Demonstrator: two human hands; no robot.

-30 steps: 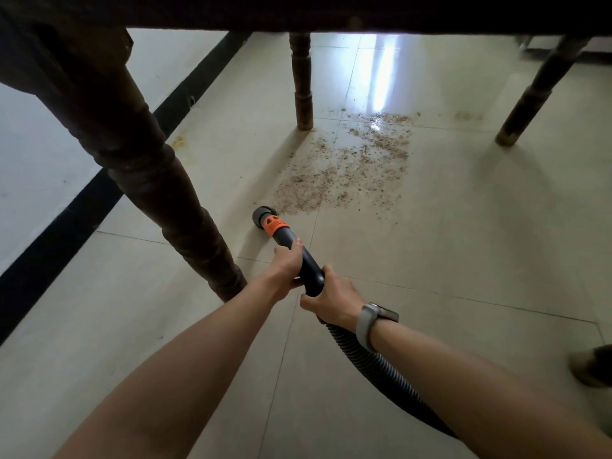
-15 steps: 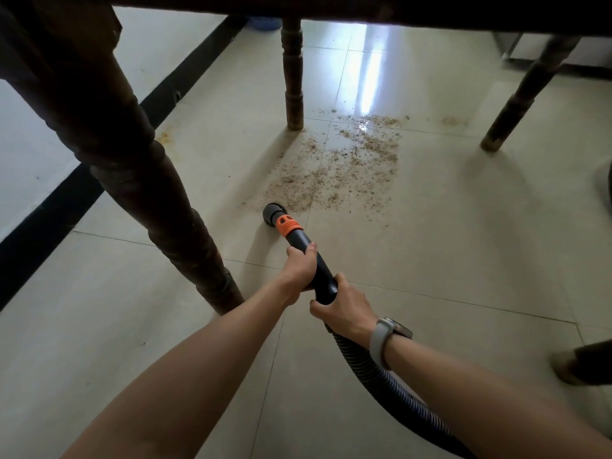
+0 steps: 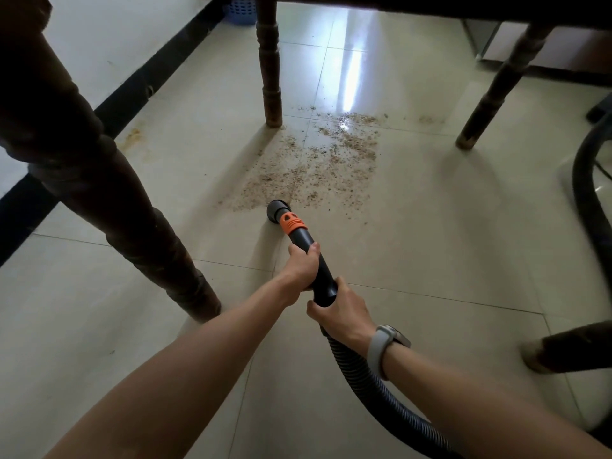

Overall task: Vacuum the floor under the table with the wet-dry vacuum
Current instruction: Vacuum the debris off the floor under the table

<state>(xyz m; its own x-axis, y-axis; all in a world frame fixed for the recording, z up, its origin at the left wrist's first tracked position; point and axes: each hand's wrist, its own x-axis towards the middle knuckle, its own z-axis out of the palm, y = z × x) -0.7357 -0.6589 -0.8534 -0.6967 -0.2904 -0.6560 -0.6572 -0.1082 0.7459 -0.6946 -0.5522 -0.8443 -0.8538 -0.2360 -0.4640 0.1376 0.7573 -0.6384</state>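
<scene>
Left grip: my left hand [image 3: 303,265] is curled round the black wand [image 3: 311,256] of the vacuum, just behind the orange collar [image 3: 291,223], thumb on top, holding it firmly.
Right grip: my right hand [image 3: 344,318] is wrapped round the rear end of the wand, where the ribbed hose [image 3: 374,389] joins it; fingers closed on it, a pale watch band [image 3: 381,346] on that wrist.
Nozzle: the round black nozzle [image 3: 277,208] is down at the floor, right at the near edge of the crumb patch, touching or just above the tile, I can't tell which.
Debris: a spread of brown crumbs [image 3: 318,167] lies on the pale tiled floor [image 3: 430,243] under the desk, running from the nozzle up toward the far middle leg, with a bright glare across its far end.
Desk: I'm looking beneath the dark wooden desk [image 3: 430,5]; its top edge crosses the top of the view.
Legs: a thick turned leg [image 3: 126,210] stands close on my left, a slimmer one [image 3: 271,77] at the far centre beside the crumbs, another [image 3: 496,91] far right.
Hose: it trails from my right hand down to the bottom right; a second dark loop [image 3: 586,193] curves along the right edge.
Wall side: a black skirting strip [image 3: 142,81] runs along the white wall on the left, with a brownish stain [image 3: 134,137] on the tile near it.
Far corner: a blue basket [image 3: 240,9] sits by the wall beyond the far leg.
Right edge: a dark shape with a pale tip [image 3: 563,352] rests on the floor, unclear what it is.
</scene>
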